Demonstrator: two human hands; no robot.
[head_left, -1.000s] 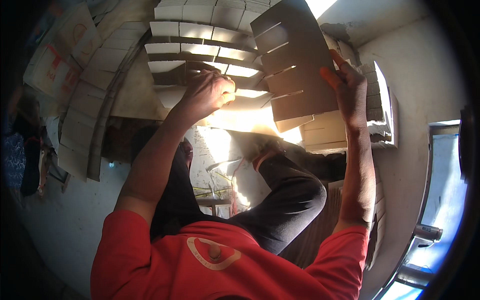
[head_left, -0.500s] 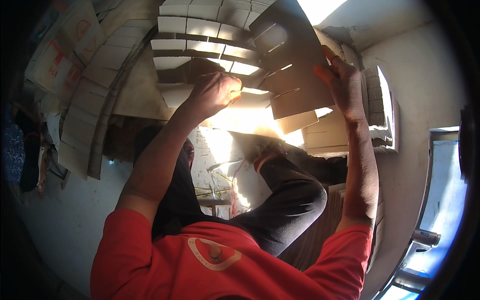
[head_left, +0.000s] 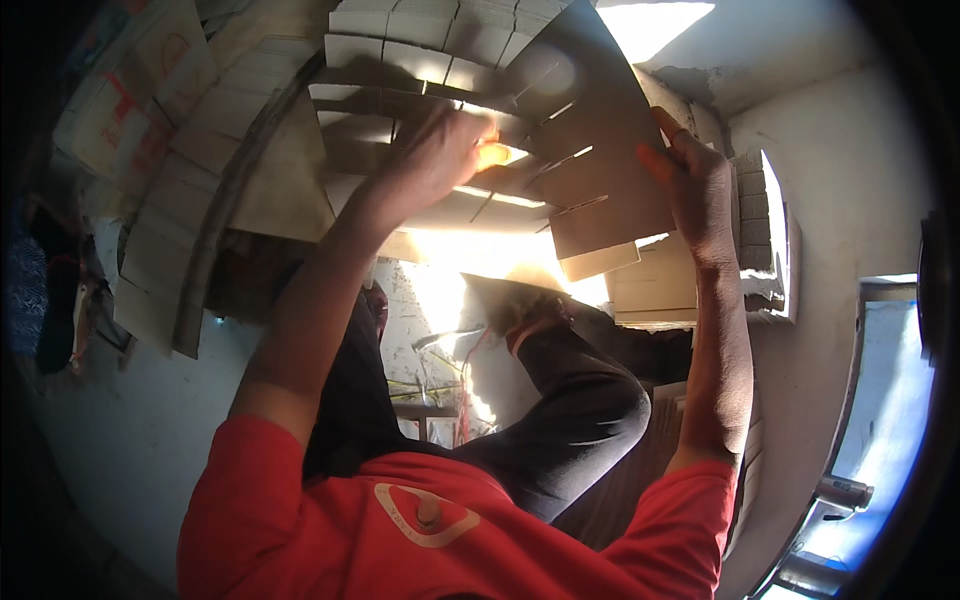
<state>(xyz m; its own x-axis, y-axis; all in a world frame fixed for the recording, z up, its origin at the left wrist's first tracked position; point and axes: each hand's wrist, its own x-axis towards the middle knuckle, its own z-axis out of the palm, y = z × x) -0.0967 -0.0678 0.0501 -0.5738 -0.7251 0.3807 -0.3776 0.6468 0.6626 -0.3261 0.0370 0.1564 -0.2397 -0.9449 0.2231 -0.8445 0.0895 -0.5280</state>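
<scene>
I hold a brown slotted cardboard sheet [head_left: 600, 170] up in front of me with both hands. My right hand [head_left: 695, 185] grips its right edge, thumb on the face. My left hand [head_left: 440, 150] closes on its left edge, fingertips lit orange by sunlight. The sheet has several parallel slits cut in from one side. Below it are my red shirt [head_left: 440, 520] and my bent knee in black trousers [head_left: 580, 400].
Stacks of pale cardboard pieces [head_left: 400, 50] fill the area behind the sheet and run down the left [head_left: 160, 230]. More flat cardboard [head_left: 655, 280] lies under my right hand. A white wall [head_left: 850, 200] and a blue-lit opening [head_left: 890, 400] are at right.
My left hand has risen and moved right onto the sheet's left edge. The sheet has tilted and shifted slightly; my right hand keeps its grip.
</scene>
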